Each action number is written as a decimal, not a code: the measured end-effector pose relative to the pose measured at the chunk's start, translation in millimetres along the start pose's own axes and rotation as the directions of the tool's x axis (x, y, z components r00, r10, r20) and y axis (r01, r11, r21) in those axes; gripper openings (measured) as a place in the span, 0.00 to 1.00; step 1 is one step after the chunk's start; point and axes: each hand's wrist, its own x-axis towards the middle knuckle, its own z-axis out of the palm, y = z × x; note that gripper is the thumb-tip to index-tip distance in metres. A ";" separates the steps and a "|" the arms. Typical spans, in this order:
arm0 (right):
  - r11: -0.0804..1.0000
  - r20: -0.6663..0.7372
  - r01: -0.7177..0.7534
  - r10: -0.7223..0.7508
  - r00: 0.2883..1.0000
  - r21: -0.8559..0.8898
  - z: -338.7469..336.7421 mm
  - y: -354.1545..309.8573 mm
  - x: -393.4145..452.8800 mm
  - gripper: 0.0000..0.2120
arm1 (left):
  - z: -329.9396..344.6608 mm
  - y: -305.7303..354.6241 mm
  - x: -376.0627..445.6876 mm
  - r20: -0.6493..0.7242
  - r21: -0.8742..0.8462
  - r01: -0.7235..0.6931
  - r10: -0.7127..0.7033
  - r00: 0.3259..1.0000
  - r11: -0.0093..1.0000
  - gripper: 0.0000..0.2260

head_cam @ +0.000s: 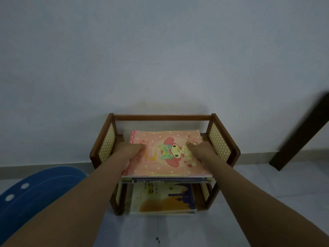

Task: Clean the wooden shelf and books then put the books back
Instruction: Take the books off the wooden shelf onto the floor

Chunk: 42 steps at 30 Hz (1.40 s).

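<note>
A small wooden shelf (pixel 161 117) with dotted yellow side panels stands on the floor against the wall. A pink cartoon-cover book (pixel 165 166) lies flat on top of a stack on the upper level. My left hand (pixel 130 148) grips the stack's left edge, thumb on the cover. At the right edge my right hand (pixel 200 147) grips the same stack, thumb on top. A dark blue book (pixel 170 180) shows under the pink one. On the lower level lies a yellow book (pixel 162 199) with an orange and purple picture.
A blue mat (pixel 33 191) with white dots lies on the floor at the left. A dark wooden post (pixel 300 132) leans in from the right. The pale wall rises right behind the shelf. Light floor spreads in front of it.
</note>
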 end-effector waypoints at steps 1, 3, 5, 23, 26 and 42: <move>0.995 0.037 -0.013 0.009 0.999 0.099 -1.5 0.9 -2.2 0.25 | -3.3 -0.7 -1.0 0.032 -0.021 0.014 -0.013 0.999 1.000 0.07; 0.977 0.048 0.020 -0.031 0.998 0.214 -5.6 4.0 -12.8 0.21 | -11.2 -2.9 -7.3 0.065 -0.083 0.008 -0.002 0.998 0.997 0.10; 0.954 0.025 0.120 -0.132 0.991 0.274 -11.4 8.4 -31.7 0.17 | -18.1 -6.4 -18.5 0.048 -0.108 -0.078 0.084 0.995 0.991 0.13; 0.992 -0.115 0.128 -0.127 0.985 -0.002 41.4 211.7 -211.7 0.20 | -26.2 -222.6 -137.6 0.153 0.256 -0.291 0.259 0.954 0.922 0.09; 0.995 0.002 -0.005 0.005 1.000 -0.100 73.2 245.5 -188.2 0.27 | -21.0 -260.4 -104.6 0.167 0.398 -0.147 0.085 0.982 0.905 0.14; 0.893 -0.033 0.187 -0.220 0.975 -0.410 98.4 233.9 -120.0 0.27 | -3.4 -239.7 0.3 0.212 0.936 -0.143 -0.191 0.958 0.322 0.11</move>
